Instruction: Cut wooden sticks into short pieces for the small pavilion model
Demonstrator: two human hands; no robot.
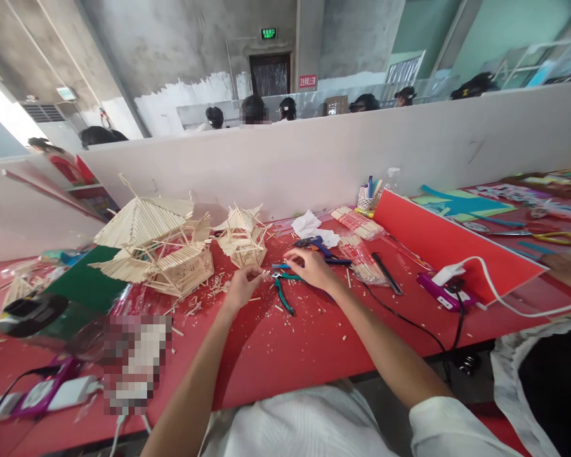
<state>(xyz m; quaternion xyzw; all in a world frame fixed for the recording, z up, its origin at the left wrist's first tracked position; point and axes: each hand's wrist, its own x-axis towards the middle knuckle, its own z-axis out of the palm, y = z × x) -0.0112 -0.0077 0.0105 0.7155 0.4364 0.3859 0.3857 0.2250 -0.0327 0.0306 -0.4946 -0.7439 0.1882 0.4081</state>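
- Cup (367,202) with a white lattice side stands beyond your right hand (311,266), off to its right, with pens and sticks (371,186) upright in it.
- Clear packets (360,255) of pale sticks lie nearer, also right of that hand.
- Your left hand (242,285) has thumb and forefinger drawn together; whether they grip a pale sliver is too small to tell.
- Your right hand's fingers are bent inward; you cannot tell here whether they hold anything.
- Teal-handled pliers (278,292) lie between your hands, handles spread, one running toward your right hand.
- Left of your left hand stand the smaller stick model (244,233) and, farther out, the larger stick model (158,244).
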